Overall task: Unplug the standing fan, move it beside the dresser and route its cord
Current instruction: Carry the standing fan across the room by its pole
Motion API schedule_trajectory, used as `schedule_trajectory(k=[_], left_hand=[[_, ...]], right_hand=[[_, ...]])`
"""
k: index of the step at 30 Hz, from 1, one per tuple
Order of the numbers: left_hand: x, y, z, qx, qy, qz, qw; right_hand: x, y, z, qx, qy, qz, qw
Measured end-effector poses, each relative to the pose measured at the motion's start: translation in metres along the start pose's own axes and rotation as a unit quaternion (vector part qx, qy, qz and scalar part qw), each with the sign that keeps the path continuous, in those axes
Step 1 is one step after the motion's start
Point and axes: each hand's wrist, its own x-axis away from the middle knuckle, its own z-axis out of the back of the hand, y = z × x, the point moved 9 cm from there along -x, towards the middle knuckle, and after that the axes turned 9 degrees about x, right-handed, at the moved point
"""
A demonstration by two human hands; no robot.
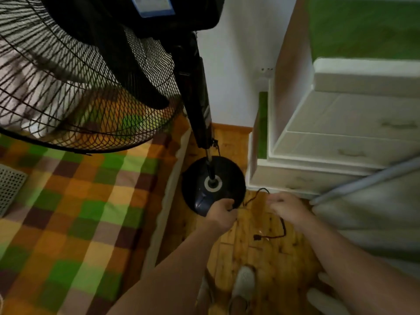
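Fan (200, 98) and cord together are the concern: the standing fan's round black base (213, 185) sits on the wooden floor (250, 258), in the gap between the bed with the checked cover (79, 212) and the white dresser (329, 144), with the base just beside the dresser's bottom edge. The fan looks top-heavy, its wide wire cage leaning out over the bed, so the pole, not the springy cage, would be the safer place to take hold, with the heavy base steadied. The cord (280, 226) is thin, limp and light; it loops loosely on the floor in front of the dresser, and its plug (256, 237) lies free there, so the fan appears already unplugged. The left hand (221, 214) is closed at the near rim of the base, its grip apparently pinching a run of cord. The right hand (288, 208), blurred, hovers over the cord near the dresser with its grip loosely spread and empty. Such a cord slides and kinks easily, so gathering it a length at a time should suit it.
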Motion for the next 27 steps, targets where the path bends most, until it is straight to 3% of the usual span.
schedule_trajectory(k=[10, 15, 27], left_hand=[[-0.018, -0.004, -0.011, -0.021, 0.017, -0.007, 1.0], [-0.028, -0.009, -0.009, -0.014, 0.014, 0.001, 1.0], [-0.023, -0.032, 0.009, -0.044, 0.041, 0.044, 0.997]], right_hand=[[-0.014, 0.014, -0.005, 0.085, -0.035, 0.031, 0.995], [-0.023, 0.015, 0.007, 0.106, -0.009, 0.041, 0.993], [-0.015, 0.019, 0.004, 0.068, 0.011, 0.045, 0.997]])
